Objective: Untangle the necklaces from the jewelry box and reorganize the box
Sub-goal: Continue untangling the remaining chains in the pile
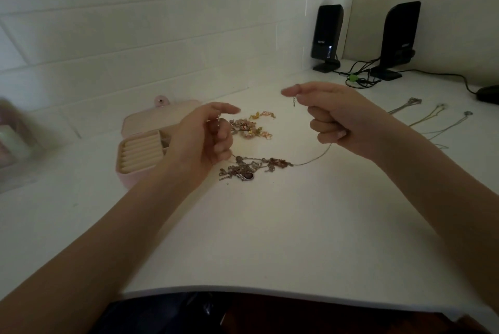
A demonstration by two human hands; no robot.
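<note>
A pink jewelry box [140, 160] lies open on the white desk [270, 239], its ring rolls showing. In front of it sits a tangled clump of silver necklaces [251, 168] with a dark pendant. A thin silver chain [313, 159] runs from the clump up to my right hand [332, 120], which pinches its clasp end above the desk. My left hand [208, 136] is raised over the box's right side and pinches the chain's other end. Pink and gold beaded pieces [253, 125] lie behind the clump.
Several separated necklaces [424, 117] are laid out at the right. Two black speakers [326, 36] [399, 39] with cables stand at the back right, beside a dark mouse [488, 94]. A blurred container [13, 139] sits at far left. The tiled wall bounds the back.
</note>
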